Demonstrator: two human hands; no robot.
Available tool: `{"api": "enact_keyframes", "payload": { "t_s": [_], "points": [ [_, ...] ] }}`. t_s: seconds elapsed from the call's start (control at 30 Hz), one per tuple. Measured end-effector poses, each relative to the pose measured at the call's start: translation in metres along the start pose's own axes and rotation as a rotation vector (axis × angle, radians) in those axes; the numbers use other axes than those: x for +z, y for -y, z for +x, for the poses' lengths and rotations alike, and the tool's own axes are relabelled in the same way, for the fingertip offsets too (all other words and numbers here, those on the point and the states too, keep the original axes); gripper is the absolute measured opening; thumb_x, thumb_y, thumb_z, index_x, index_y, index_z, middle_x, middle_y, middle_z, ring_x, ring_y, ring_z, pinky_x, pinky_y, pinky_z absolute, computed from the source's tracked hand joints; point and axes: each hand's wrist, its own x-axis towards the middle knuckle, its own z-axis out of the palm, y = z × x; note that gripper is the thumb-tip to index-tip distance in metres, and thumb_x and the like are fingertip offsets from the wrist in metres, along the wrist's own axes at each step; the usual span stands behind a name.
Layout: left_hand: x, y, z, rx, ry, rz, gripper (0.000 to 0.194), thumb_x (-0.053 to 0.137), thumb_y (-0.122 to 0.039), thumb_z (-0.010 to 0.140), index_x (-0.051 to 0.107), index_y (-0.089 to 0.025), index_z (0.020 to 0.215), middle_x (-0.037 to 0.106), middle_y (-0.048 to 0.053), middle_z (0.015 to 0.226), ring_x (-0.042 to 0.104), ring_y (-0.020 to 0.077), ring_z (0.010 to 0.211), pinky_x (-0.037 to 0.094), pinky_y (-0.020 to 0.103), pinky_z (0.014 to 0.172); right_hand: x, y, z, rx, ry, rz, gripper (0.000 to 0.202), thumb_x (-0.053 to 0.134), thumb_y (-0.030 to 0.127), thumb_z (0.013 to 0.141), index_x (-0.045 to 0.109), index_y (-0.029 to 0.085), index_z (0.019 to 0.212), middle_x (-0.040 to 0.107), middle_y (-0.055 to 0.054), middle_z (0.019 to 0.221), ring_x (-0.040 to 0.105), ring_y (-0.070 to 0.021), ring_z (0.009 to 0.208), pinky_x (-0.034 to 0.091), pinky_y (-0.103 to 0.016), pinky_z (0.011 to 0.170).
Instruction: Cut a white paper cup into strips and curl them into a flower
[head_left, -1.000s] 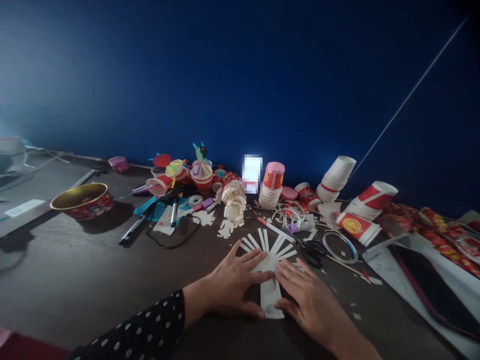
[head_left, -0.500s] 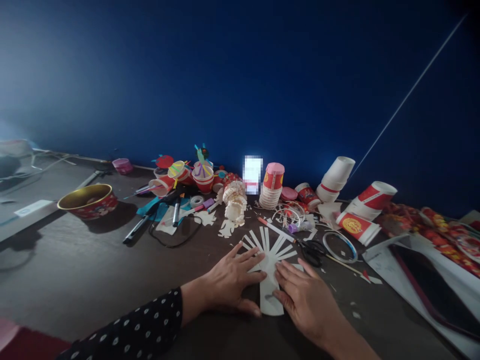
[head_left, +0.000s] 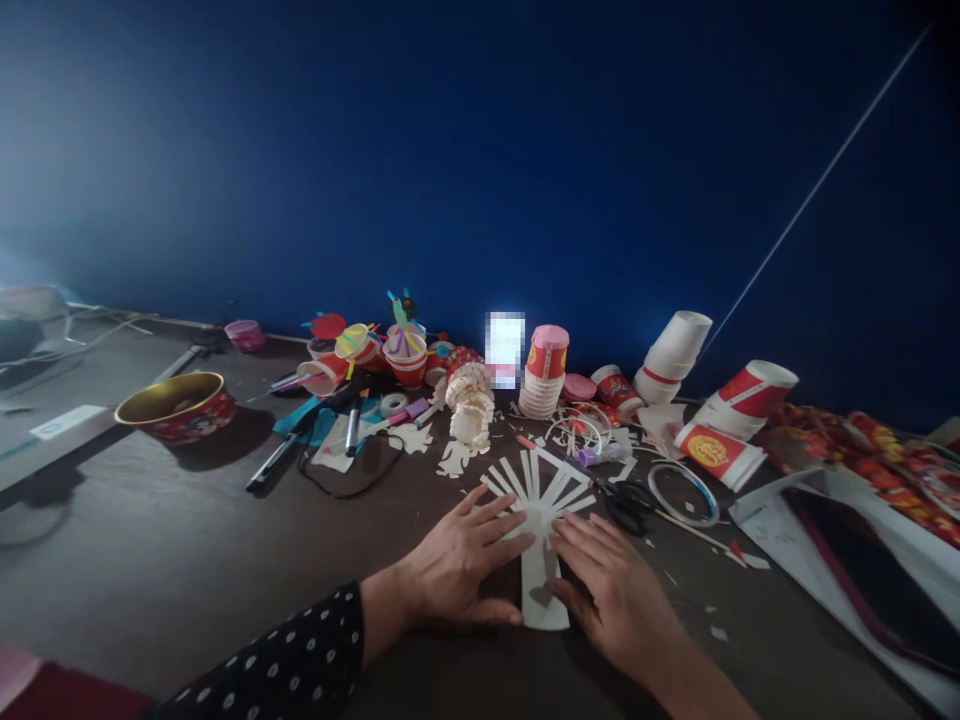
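Note:
A white paper cut-out (head_left: pixel 541 590) lies flat on the dark table, with narrow strips fanning out from its far end and a plain tail toward me. My left hand (head_left: pixel 471 555) rests on its left side, fingers stretched out over the strips. From the right, my right hand (head_left: pixel 609 580) lies on the opposite edge, its fingers extended and pointing inward. Both hands press flat and grip nothing. Parts of the side strips are hidden under the fingers. Just beyond my right hand lie black-handled scissors (head_left: pixel 628 505) and a pencil (head_left: pixel 553 460).
Paper cups (head_left: pixel 541 390) stand stacked at the back, and tilted white cups (head_left: pixel 673 355) stand further right. A roll of tape (head_left: pixel 684 495) lies beside the scissors. On the right is a dark phone (head_left: pixel 870 570); on the left, a gold-lined bowl (head_left: pixel 176 415). A glue gun (head_left: pixel 281 450) and paper scraps (head_left: pixel 454 458) lie mid-table.
My right hand's fingers have drawn slightly closer together on the paper. My left hand stays almost where it was, and the cut-out still lies flat.

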Motion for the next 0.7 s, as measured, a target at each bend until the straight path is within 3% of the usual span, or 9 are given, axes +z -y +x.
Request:
{"api": "enact_keyframes", "payload": {
  "t_s": [0.17,0.4,0.6,0.7],
  "points": [
    [0.0,-0.001,0.001,-0.034,0.014,-0.032,0.069,0.039,-0.064,0.081,0.05,-0.012,0.125,0.045,0.016,0.134,0.035,0.0327,0.128,0.022,0.053,0.107,0.003,-0.002,-0.001,-0.06,0.086,0.019,0.046,0.044,0.044,0.089,0.053,0.015,0.125,0.051,-0.013,0.131,0.04,-0.0289,0.125,0.034,-0.049,0.101],
    [-0.006,-0.004,0.004,-0.057,0.015,-0.035,0.064,0.04,-0.062,0.082,0.053,-0.012,0.121,0.048,0.017,0.131,0.041,0.0312,0.124,0.019,0.054,0.108,-0.003,-0.001,0.001,0.004,0.19,0.08,0.047,0.04,0.044,0.09,0.05,0.018,0.128,0.048,-0.011,0.134,0.039,-0.0275,0.126,0.03,-0.051,0.104],
    [0.002,-0.002,0.006,-0.028,-0.045,-0.019,0.051,0.041,-0.055,0.086,0.057,-0.016,0.114,0.054,0.013,0.126,0.045,0.0295,0.121,0.022,0.054,0.106,-0.003,-0.002,0.005,0.05,0.153,0.139,0.042,0.039,0.044,0.091,0.056,0.021,0.122,0.054,-0.009,0.129,0.044,-0.0269,0.123,0.03,-0.052,0.103],
    [0.011,0.001,0.006,-0.017,-0.176,-0.003,0.044,0.041,-0.051,0.087,0.059,-0.016,0.108,0.06,0.012,0.119,0.048,0.0274,0.117,0.024,0.052,0.105,0.004,-0.006,0.006,0.068,0.089,0.171,0.038,0.04,0.041,0.091,0.06,0.021,0.116,0.058,-0.009,0.123,0.048,-0.0254,0.119,0.034,-0.049,0.102]
  ]
}}
